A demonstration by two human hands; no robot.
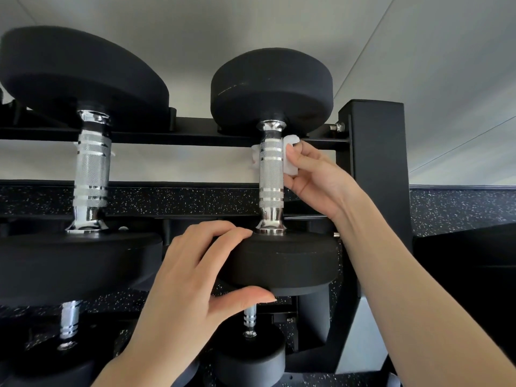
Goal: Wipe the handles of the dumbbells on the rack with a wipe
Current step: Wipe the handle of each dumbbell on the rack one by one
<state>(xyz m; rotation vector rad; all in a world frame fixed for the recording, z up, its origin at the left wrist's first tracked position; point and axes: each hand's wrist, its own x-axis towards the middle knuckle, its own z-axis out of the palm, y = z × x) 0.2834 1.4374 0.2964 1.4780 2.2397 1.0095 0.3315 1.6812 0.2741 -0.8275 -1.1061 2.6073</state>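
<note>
Head view: right grip [312,174] pinches wipe [289,160] on handle [270,174]; left grip [201,263] clasps dumbbell head [284,263], black rack [374,152]

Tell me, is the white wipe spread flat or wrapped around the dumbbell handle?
Wrapped: the white wipe shows on both sides of the knurled chrome handle, held by the right hand.
</note>
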